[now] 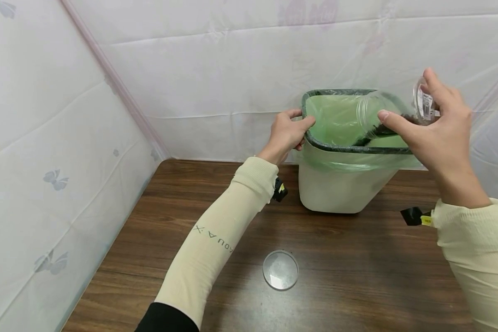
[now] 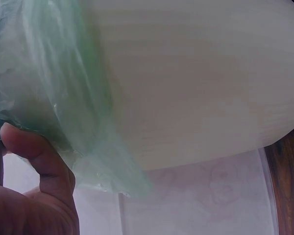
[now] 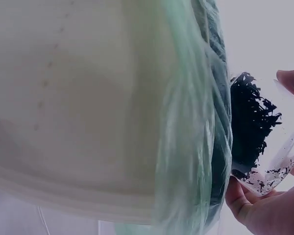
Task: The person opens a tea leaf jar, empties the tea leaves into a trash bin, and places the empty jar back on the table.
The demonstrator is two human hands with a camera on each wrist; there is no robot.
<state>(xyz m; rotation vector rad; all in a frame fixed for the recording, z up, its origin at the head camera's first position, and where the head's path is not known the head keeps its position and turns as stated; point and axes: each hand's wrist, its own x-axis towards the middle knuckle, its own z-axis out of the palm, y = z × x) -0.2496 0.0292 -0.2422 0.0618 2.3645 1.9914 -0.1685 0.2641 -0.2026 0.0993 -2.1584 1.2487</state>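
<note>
A pale trash bin [image 1: 336, 186] with a dark rim stands on the table, lined with a green plastic bag [image 1: 329, 113] folded over its edge. My left hand [image 1: 287, 131] grips the bin's left rim, thumb on top and fingers outside. In my right hand [image 1: 448, 124] is a clear plastic jar [image 1: 367, 109], tipped with its mouth pointing down and left into the bin. Dark, thin shreds like dried tea leaves [image 3: 252, 122] lie along the jar's lower side and at its mouth. A round clear lid [image 1: 280, 270] rests on the table.
Dark wood-grain table [image 1: 336, 295] lies under everything. White patterned sheeting [image 1: 191, 78] hangs right behind the bin, and more sheeting [image 1: 58, 138] runs along the left side.
</note>
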